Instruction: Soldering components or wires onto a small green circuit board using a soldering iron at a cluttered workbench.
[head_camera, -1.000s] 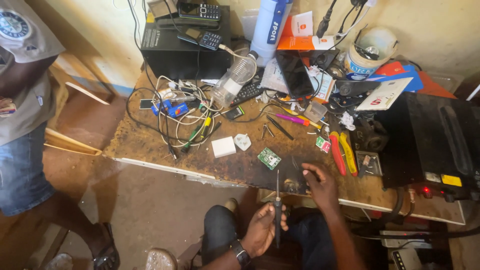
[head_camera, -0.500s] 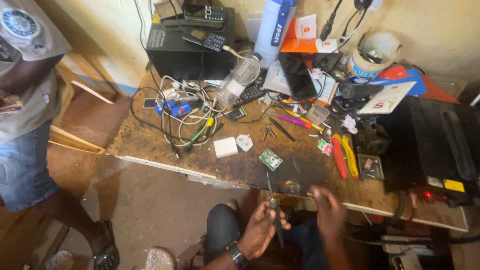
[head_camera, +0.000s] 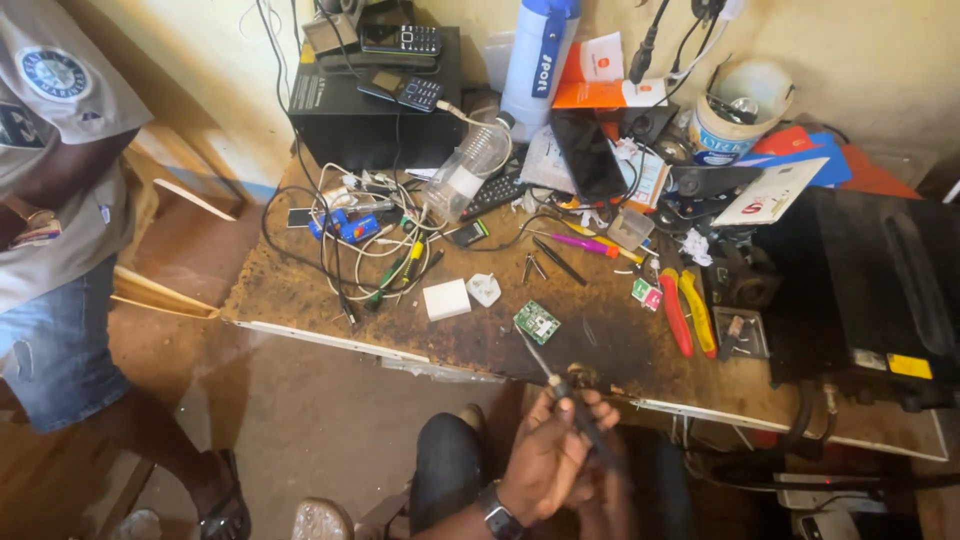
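one left hand (head_camera: 548, 462) grips one screwdriver (head_camera: 560, 385); two pliers (head_camera: 687, 312).

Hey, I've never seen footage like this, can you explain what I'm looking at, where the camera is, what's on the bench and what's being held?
The camera sits on a person's head and looks down at their hands and a worn workbench. The left hand, with a watch on the wrist, grips a thin dark tool like a screwdriver, whose tip points toward a small green circuit board. The right hand is blurred beside it, so its grip is unclear. On the bench lie tangled cables, a white block, red and yellow pliers, a clear bottle and phones. Another person stands at the left.
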